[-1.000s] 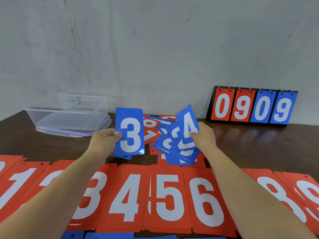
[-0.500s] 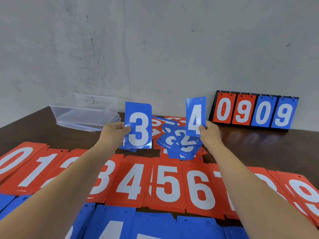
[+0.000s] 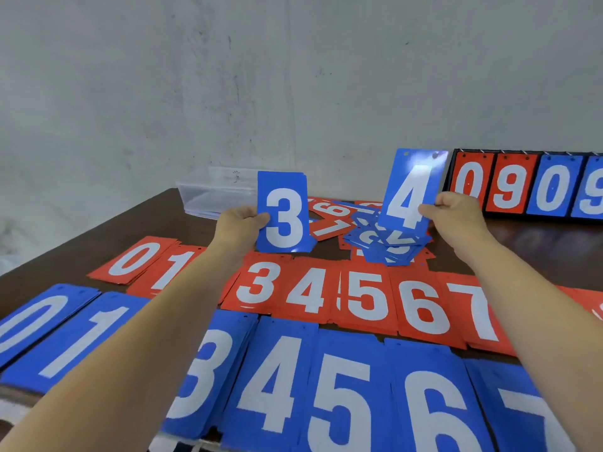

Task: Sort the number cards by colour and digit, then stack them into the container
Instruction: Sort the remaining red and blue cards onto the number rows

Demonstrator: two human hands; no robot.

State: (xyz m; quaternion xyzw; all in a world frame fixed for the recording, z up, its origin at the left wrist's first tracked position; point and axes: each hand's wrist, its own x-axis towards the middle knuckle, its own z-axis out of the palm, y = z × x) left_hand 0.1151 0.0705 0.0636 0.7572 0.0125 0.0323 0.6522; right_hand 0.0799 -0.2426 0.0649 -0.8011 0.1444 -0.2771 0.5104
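Left hand [image 3: 239, 225] pinches the blue 3 card [image 3: 282, 212] at frame centre; right hand [image 3: 456, 213] pinches the blue 4 card [image 3: 411, 190] right of it. Both cards face the viewer, presumably for digit reading. The container [image 3: 208, 197] stands behind, centre-left.

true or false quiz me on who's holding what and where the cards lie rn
1. The left hand holds a blue 3 card. True.
2. The right hand holds a red 4 card. False: it pinches a blue 4 card.
3. A loose pile of blue cards lies beyond the red row. True.
4. The red row lies nearer the person than the blue row. False: the blue row is nearer.
5. The scoreboard reads 1 2 3 4. False: it reads 0 9 0 9.
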